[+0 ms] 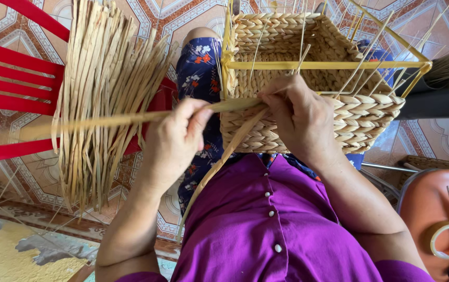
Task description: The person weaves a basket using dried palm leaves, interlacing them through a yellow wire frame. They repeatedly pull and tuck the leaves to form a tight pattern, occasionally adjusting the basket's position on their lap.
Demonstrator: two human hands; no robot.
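A half-woven straw basket (308,47) on a yellow wire frame (329,65) rests on my lap. My left hand (175,138) pinches a long flat straw strand (104,121) and pulls it out to the left. My right hand (300,117) presses the same strand against the basket's near wall, fingers closed on it. A second strand (219,164) hangs down from the basket across my purple shirt.
A thick bundle of dried straw (104,99) lies over a red plastic chair (15,78) on my left. An orange stool (433,209) at lower right carries a roll of tape (446,240). A dark pipe (433,99) sits right of the basket. Patterned tile floor lies beneath.
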